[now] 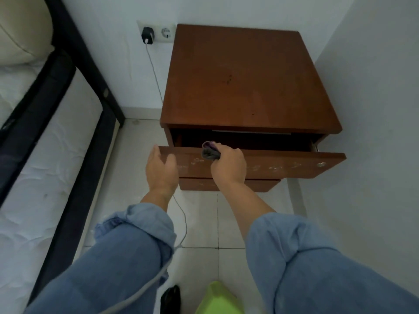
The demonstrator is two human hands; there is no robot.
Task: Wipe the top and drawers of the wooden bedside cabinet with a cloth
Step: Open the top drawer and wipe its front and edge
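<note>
The wooden bedside cabinet [244,73] stands in the corner, its top bare. Its upper drawer [283,165] is pulled out, and the inside looks dark. My right hand [229,164] grips a bunched grey and purple cloth [210,151] against the top edge of the drawer front. My left hand [161,168] is at the drawer front's left end, fingers loosely bent, touching or nearly touching the corner. A lower drawer front [238,184] shows below, closed.
A bed with a dark frame [74,137] and white mattress fills the left. A charger [147,35] sits in the wall socket, its white cable [181,214] trailing across the tiled floor. A green object [220,298] lies near my legs. Walls close in behind and right.
</note>
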